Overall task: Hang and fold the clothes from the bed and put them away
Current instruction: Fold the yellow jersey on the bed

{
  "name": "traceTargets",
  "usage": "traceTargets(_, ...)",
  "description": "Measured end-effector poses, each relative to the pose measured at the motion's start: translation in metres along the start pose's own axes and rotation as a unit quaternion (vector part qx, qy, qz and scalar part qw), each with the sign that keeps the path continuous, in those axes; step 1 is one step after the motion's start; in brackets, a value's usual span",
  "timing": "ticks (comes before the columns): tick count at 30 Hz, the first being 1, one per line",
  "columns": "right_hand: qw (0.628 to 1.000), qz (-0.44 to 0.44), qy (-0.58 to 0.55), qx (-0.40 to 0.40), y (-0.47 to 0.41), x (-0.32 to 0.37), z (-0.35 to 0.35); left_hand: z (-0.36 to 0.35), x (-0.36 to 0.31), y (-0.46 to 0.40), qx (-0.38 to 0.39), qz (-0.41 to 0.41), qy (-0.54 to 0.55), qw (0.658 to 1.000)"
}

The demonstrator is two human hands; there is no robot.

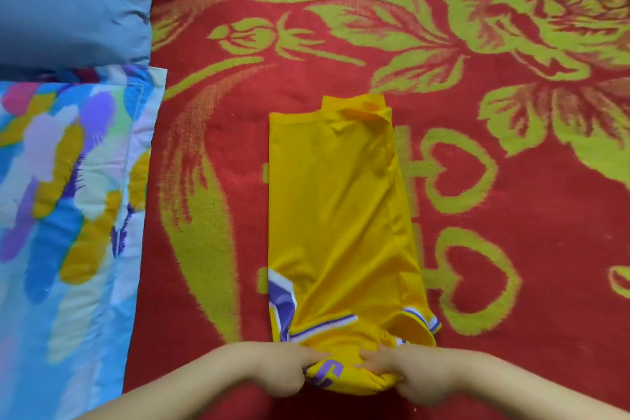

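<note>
Head view: a yellow basketball jersey with purple-and-white trim lies folded into a long strip on a red floral blanket, its near end pinched by the left hand and right hand, seemingly to fold it away, beside two pillows.

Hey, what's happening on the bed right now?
A person is folding a yellow jersey with purple and white trim on a red and green floral blanket. It is already narrowed into a long strip. The left hand and right hand both pinch its near end, where a purple letter shows, seemingly ready to fold or roll it away from the person. A blue pillow and a multicoloured pillow lie to the left.
</note>
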State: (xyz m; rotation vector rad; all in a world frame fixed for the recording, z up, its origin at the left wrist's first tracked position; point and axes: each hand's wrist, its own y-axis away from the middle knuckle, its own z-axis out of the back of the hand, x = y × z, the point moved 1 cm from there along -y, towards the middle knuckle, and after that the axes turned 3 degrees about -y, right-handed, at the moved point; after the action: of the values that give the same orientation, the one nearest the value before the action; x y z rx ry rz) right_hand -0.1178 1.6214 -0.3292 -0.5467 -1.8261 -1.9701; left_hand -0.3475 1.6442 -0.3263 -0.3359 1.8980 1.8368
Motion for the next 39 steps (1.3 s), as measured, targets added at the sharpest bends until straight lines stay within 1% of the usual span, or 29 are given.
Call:
traceTargets(2,0.998,-0.006,-0.061,0.009,0.011,0.002,0.024,0.013,0.002,0.006,0.01,-0.012,0.066,0.998)
traceTargets(3,0.996,-0.009,-0.086,-0.006,0.013,0.002,0.042,0.023,0.006,0.006,0.003,-0.007,0.104,0.995)
traceTargets(5,0.987,-0.021,-0.14,-0.082,0.009,-0.005,0.081,0.051,0.02,0.0,-0.044,0.014,0.175,0.984)
traceTargets(6,0.979,-0.036,-0.156,-0.123,0.006,-0.01,0.099,0.068,0.028,-0.002,-0.079,0.022,0.188,0.979)
traceTargets(8,0.965,-0.088,-0.138,-0.206,-0.007,-0.02,0.125,0.103,0.041,-0.008,-0.152,0.033,0.182,0.971)
traceTargets(9,0.955,-0.115,-0.109,-0.251,-0.015,-0.024,0.131,0.116,0.045,-0.013,-0.197,0.048,0.15,0.968)
traceTargets(10,0.939,-0.138,-0.072,-0.307,-0.022,-0.026,0.132,0.125,0.047,-0.017,-0.25,0.087,0.091,0.96)
traceTargets(11,0.915,-0.156,-0.027,-0.372,-0.024,-0.024,0.128,0.126,0.048,-0.022,-0.311,0.14,0.013,0.94)
traceTargets(12,0.885,-0.155,0.026,-0.439,-0.025,-0.022,0.12,0.119,0.045,-0.025,-0.38,0.18,-0.069,0.905)
traceTargets(13,0.857,-0.133,0.082,-0.492,-0.026,-0.018,0.107,0.107,0.039,-0.026,-0.455,0.181,-0.142,0.86)
traceTargets(14,0.833,-0.096,0.127,-0.53,-0.029,-0.014,0.09,0.09,0.03,-0.028,-0.512,0.151,-0.194,0.823)
traceTargets(15,0.824,-0.062,0.157,-0.541,-0.032,-0.008,0.07,0.068,0.023,-0.033,-0.548,0.102,-0.22,0.8)
traceTargets(16,0.832,-0.032,0.186,-0.521,-0.038,-0.004,0.049,0.046,0.017,-0.039,-0.55,0.057,-0.234,0.8)
traceTargets(17,0.854,-0.018,0.212,-0.476,-0.043,-0.002,0.029,0.025,0.013,-0.047,-0.531,0.026,-0.243,0.811)
traceTargets(18,0.867,-0.011,0.236,-0.44,-0.049,-0.005,0.012,0.008,0.014,-0.054,-0.504,0.016,-0.246,0.828)
traceTargets(20,0.88,-0.045,0.253,-0.4,-0.056,-0.025,0.002,-0.005,0.026,-0.068,-0.487,0.037,-0.231,0.842)
traceTargets(22,0.895,-0.124,0.229,-0.363,-0.054,-0.04,0.015,0.006,0.038,-0.074,-0.467,0.086,-0.214,0.854)
traceTargets(23,0.903,-0.14,0.219,-0.342,-0.054,-0.044,0.021,0.012,0.044,-0.077,-0.463,0.096,-0.217,0.854)
traceTargets(24,0.909,-0.145,0.223,-0.322,-0.054,-0.049,0.025,0.016,0.048,-0.079,-0.44,0.107,-0.218,0.865)
traceTargets(26,0.914,-0.129,0.258,-0.286,-0.05,-0.052,0.029,0.021,0.052,-0.079,-0.406,0.101,-0.22,0.881)
traceTargets(28,0.905,-0.102,0.289,-0.295,-0.037,-0.047,0.025,0.014,0.047,-0.067,-0.417,0.07,-0.257,0.869)
traceTargets(30,0.909,-0.084,0.299,-0.278,-0.024,-0.039,0.017,-0.005,0.043,-0.05,-0.418,0.042,-0.298,0.857)
traceTargets(31,0.911,-0.074,0.308,-0.263,-0.021,-0.038,0.01,-0.016,0.043,-0.047,-0.419,0.023,-0.309,0.854)
traceTargets(32,0.914,-0.067,0.31,-0.251,-0.023,-0.039,0.005,-0.027,0.044,-0.047,-0.404,0.02,-0.31,0.86)
traceTargets(33,0.918,-0.068,0.297,-0.253,-0.027,-0.043,0.002,-0.034,0.043,-0.048,-0.389,0.036,-0.3,0.87)
traceTargets(34,0.916,-0.068,0.282,-0.278,-0.034,-0.05,-0.002,-0.036,0.041,-0.05,-0.379,0.064,-0.284,0.878)
traceTargets(35,0.919,-0.085,0.272,-0.273,-0.04,-0.054,-0.004,-0.036,0.038,-0.056,-0.382,0.081,-0.275,0.879)
traceTargets(37,0.924,-0.113,0.245,-0.27,-0.048,-0.051,-0.003,-0.028,0.032,-0.063,-0.402,0.093,-0.264,0.872)
traceTargets(39,0.923,-0.129,0.244,-0.266,-0.051,-0.043,-0.001,-0.019,0.027,-0.067,-0.43,0.101,-0.272,0.855)
